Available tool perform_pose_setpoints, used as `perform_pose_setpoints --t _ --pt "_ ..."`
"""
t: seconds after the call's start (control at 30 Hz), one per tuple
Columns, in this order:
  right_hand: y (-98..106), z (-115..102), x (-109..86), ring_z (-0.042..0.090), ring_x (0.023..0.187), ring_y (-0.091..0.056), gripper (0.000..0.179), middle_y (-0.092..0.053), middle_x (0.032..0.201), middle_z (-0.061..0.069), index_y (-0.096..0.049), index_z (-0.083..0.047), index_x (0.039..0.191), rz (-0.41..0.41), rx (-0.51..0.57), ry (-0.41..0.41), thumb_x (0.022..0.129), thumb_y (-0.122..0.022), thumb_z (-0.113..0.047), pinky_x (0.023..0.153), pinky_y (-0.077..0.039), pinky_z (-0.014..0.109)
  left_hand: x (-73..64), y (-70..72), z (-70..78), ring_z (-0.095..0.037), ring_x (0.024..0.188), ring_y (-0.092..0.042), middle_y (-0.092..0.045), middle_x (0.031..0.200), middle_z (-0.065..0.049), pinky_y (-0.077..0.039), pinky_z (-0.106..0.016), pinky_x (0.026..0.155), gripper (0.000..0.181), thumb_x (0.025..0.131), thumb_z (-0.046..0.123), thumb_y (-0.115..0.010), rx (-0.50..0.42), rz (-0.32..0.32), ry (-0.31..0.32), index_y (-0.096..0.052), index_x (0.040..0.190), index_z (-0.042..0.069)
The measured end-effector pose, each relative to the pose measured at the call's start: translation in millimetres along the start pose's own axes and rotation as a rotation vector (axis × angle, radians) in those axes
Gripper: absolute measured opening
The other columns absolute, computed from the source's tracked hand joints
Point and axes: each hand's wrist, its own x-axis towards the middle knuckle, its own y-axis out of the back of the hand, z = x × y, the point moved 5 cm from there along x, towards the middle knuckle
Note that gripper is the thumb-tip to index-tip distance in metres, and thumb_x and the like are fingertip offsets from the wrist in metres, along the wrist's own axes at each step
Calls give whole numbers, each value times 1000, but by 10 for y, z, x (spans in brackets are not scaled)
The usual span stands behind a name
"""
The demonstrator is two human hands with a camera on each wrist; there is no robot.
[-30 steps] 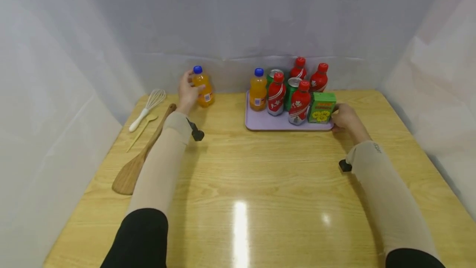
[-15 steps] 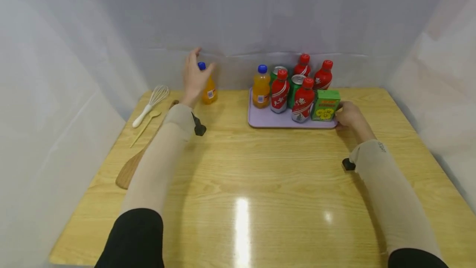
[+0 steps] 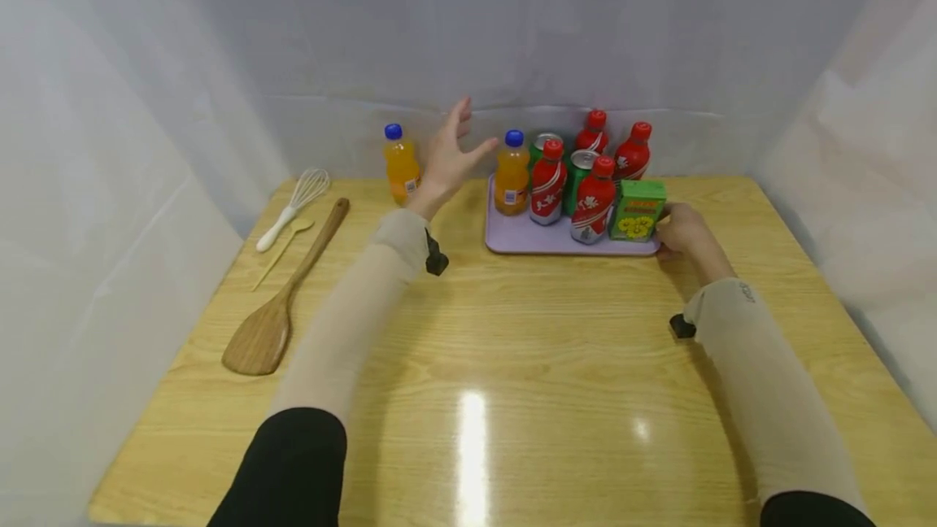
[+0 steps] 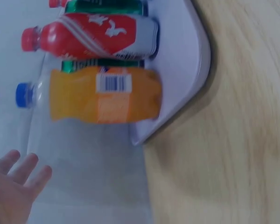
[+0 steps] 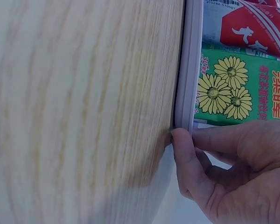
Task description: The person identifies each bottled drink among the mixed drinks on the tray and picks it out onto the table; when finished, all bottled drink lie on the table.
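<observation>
My left hand [image 3: 448,161] is in the air with fingers spread, just left of an orange juice bottle [image 3: 511,185] that stands on the lilac tray [image 3: 542,244]. In the left wrist view, a gap separates its fingers [image 4: 23,170] from that blue-capped bottle [image 4: 105,95]. My right hand [image 3: 686,234] pinches the tray's right front corner, thumb and finger on the rim [image 5: 189,93], beside a green drink carton [image 3: 637,211]. Several red bottles [image 3: 594,203] and green cans [image 3: 578,181] share the tray, partly hiding each other. Another orange juice bottle [image 3: 402,165] stands on the table behind my left wrist.
On the left of the wooden table [image 3: 512,332] lie a white whisk [image 3: 293,208], a small yellow spoon [image 3: 284,253] and a wooden spatula [image 3: 274,311]. White sheeting [image 3: 468,31] hangs behind the table and along both sides.
My left hand has let go of the left orange juice bottle, which stays standing on the table, and has moved right toward the tray. The right hand keeps holding the tray's corner.
</observation>
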Motion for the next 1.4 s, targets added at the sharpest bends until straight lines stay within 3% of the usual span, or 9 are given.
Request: perform_pose_setpoints --t 0.1,0.23,0.47,0.9,1.13,1.4 --pt "-12 -21 -22 9 59 -65 57 -54 125 42 -36 19 149 10 -7 25 94 -52 9 60 -65 30 -14 -161 -26 -31 155 -41 -31 174 -5 -43 -51 124 95 97 46 -75 -16 -60 44 -16 170 31" --pt "-27 -31 -35 10 60 -65 57 -53 126 42 -35 18 149 3 -8 16 95 -52 10 61 -65 30 -34 -349 -77 -33 155 -41 -29 174 -8 -42 -51 125 98 97 41 -77 -7 -100 56 -15 171 27" --pt "-28 -46 -39 11 60 -65 57 -51 129 43 -36 17 149 11 -14 -3 95 -50 9 62 -65 29 -58 -556 -215 -27 161 -31 -29 174 -7 -30 -47 133 94 98 43 -75 200 -87 81 -18 170 25" --pt "-38 -31 2 10 60 -65 54 -51 128 44 -38 17 148 12 -21 0 96 -51 8 60 -64 29 -70 -615 -299 -24 151 -46 -44 166 -5 -41 -43 126 79 98 39 -75 226 -38 107 -36 165 25" --pt "-19 -15 -5 11 60 -64 55 -51 127 42 -37 17 148 10 -10 -13 96 -51 9 61 -64 29 -25 -618 -250 -24 135 -61 -58 156 -5 -53 -39 113 73 95 38 -80 241 -7 103 -48 159 25" --pt "-9 -4 -6 10 59 -65 50 -52 127 43 -39 18 145 20 -15 10 97 -49 6 59 -64 29 -23 -611 -172 -22 117 -65 -68 139 -6 -57 -37 99 70 91 39 -83 272 5 57 -56 154 26"
